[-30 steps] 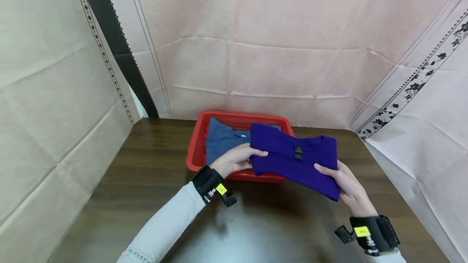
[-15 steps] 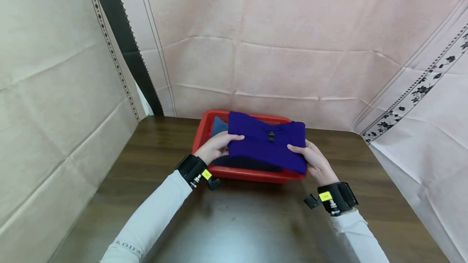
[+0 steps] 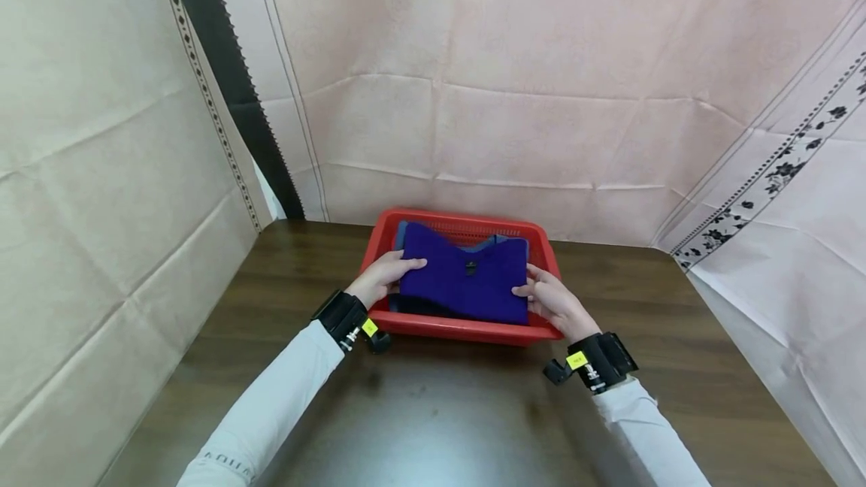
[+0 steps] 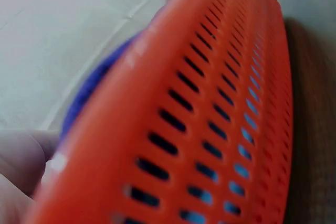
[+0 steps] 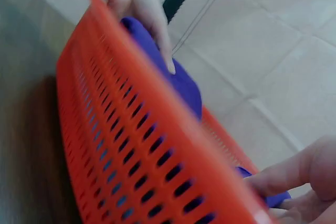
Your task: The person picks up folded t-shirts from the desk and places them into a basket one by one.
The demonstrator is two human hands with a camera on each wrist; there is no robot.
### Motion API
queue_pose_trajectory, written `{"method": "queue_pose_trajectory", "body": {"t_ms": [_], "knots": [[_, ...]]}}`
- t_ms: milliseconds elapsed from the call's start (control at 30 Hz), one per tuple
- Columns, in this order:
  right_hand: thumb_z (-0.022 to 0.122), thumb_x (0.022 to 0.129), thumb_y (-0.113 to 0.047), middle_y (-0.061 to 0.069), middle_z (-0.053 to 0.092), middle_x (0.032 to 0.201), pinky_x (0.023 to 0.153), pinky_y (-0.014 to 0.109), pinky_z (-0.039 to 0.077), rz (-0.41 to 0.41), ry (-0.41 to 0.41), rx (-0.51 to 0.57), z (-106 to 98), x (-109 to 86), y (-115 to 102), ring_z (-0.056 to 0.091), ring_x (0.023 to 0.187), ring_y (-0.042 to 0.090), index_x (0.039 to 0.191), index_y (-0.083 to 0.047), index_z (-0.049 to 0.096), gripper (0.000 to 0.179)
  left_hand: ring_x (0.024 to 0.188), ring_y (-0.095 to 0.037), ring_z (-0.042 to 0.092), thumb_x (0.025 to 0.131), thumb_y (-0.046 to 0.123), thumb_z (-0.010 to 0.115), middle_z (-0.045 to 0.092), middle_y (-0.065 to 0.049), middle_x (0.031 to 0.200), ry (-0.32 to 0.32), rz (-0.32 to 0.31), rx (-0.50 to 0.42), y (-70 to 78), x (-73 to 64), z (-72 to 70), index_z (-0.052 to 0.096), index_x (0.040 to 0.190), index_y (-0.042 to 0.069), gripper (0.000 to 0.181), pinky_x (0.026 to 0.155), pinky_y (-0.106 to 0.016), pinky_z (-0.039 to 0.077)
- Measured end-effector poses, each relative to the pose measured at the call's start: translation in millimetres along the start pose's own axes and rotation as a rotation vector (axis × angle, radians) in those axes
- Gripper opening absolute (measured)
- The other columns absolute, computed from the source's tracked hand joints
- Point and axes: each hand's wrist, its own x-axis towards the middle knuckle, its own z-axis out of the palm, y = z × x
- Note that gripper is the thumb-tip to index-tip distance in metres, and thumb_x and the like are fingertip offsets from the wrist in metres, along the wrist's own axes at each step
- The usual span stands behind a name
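Observation:
A folded purple shirt (image 3: 453,288) with a small dark tag lies level inside the red basket (image 3: 467,329), over a blue garment (image 3: 489,242) that shows along its back edge. My left hand (image 3: 386,275) pinches the shirt's left side, thumb on top and fingers underneath. On the opposite side my right hand (image 3: 553,302) grips the right edge the same way, its fingers inside the basket's rim. The right wrist view shows both hands reaching over the basket wall (image 5: 136,129) to the purple cloth (image 5: 186,87). Dark cloth (image 3: 422,307) peeks out below the shirt's front left edge.
The basket stands at the back of a brown wooden table (image 3: 406,412), close to a pale cloth backdrop (image 3: 507,134). More pale cloth hangs at the left and right. Slotted holes run along the basket's side (image 4: 210,103).
Both hands have carried the purple shirt left and down, from in front of and above the basket's right part into the basket. It has levelled out and now covers most of the blue garment.

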Motion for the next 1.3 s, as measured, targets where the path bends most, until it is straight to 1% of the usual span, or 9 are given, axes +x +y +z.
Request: {"method": "queue_pose_trajectory", "body": {"t_ms": [100,233,467,567,667,833,967,1167,1300], "knots": [[0.047,0.09,0.003,0.021,0.019,0.153,0.11,0.056,0.023,-0.03,0.012,-0.132,2.7,3.5,3.3,0.03,0.131,0.035,0.15,-0.011,0.0,0.077,0.111,-0.028,0.054,0.089,0.02,0.058,0.049,-0.02,0.134,-0.015,-0.001,0.055,-1.9,-2.4,-3.1,0.024,0.145,0.003,0.067,0.101,-0.048,0.041],[0.05,0.088,0.004,0.023,0.024,0.15,0.104,0.055,0.033,-0.121,0.107,-0.358,5.1,7.3,4.8,0.038,0.125,0.036,0.15,-0.016,0.006,0.079,0.127,-0.033,0.036,0.089,0.007,0.055,0.028,-0.024,0.147,0.0,0.053,0.186,-2.5,-8.2,-2.2,0.007,0.147,0.001,0.076,0.104,-0.051,0.036],[0.058,0.086,-0.002,0.022,0.031,0.147,0.091,0.054,0.046,-0.509,0.258,-0.984,8.3,3.2,2.7,0.037,0.127,0.035,0.14,-0.011,0.04,0.058,0.128,-0.032,0.036,0.085,0.017,0.063,0.037,-0.021,0.144,0.219,0.426,0.853,9.9,-26.1,4.5,0.026,0.145,0.008,0.071,0.103,-0.053,0.036],[0.062,0.087,-0.015,0.019,0.028,0.15,0.093,0.056,0.045,-0.561,0.134,-1.149,9.9,3.3,3.2,0.024,0.134,0.035,0.136,-0.016,0.047,0.051,0.135,-0.037,0.022,0.086,0.031,0.063,0.03,-0.021,0.148,0.069,0.495,1.1,14.4,-30.6,7.4,0.035,0.143,0.012,0.066,0.109,-0.057,0.025],[0.062,0.087,-0.026,0.022,0.024,0.151,0.094,0.058,0.043,-0.477,-0.035,-1.248,12.9,3.4,6.5,0.017,0.135,0.041,0.137,-0.017,0.047,0.052,0.136,-0.045,0.008,0.086,0.042,0.06,0.021,-0.024,0.151,-0.109,0.402,1.248,11.3,-32.1,11.0,0.033,0.145,0.017,0.069,0.109,-0.062,0.017],[0.057,0.089,-0.032,0.023,0.017,0.152,0.099,0.062,0.036,-0.258,-0.173,-1.306,20.9,-1.9,11.7,0.014,0.133,0.046,0.141,-0.018,0.039,0.057,0.134,-0.048,-0.001,0.087,0.051,0.052,0.008,-0.022,0.154,-0.245,0.174,1.347,-1.6,-33.3,15.0,0.021,0.148,0.028,0.072,0.107,-0.065,0.019],[0.055,0.09,-0.032,0.022,0.014,0.153,0.101,0.064,0.031,-0.178,-0.194,-1.329,24.2,-3.2,13.6,0.011,0.134,0.046,0.143,-0.02,0.035,0.058,0.135,-0.047,-0.003,0.088,0.052,0.049,0.003,-0.02,0.155,-0.296,0.125,1.358,-6.5,-30.6,16.9,0.016,0.149,0.031,0.072,0.107,-0.065,0.019],[0.06,0.086,-0.031,0.023,0.02,0.151,0.099,0.061,0.036,-0.23,-0.129,-1.312,24.1,7.4,9.4,0.019,0.133,0.045,0.14,-0.019,0.042,0.058,0.134,-0.048,-0.001,0.088,0.05,0.052,0.006,-0.023,0.154,-0.284,0.164,1.348,-1.2,-20.0,11.7,0.019,0.148,0.029,0.072,0.109,-0.063,0.017],[0.068,0.082,-0.024,0.02,0.048,0.137,0.083,0.05,0.052,-0.401,0.049,-1.278,21.0,10.1,1.1,0.051,0.113,0.035,0.127,-0.019,0.059,0.046,0.132,-0.038,0.028,0.088,0.042,0.057,0.036,-0.019,0.146,-0.173,0.349,1.276,7.6,-15.1,9.2,0.044,0.139,0.023,0.056,0.107,-0.054,0.031]]}}
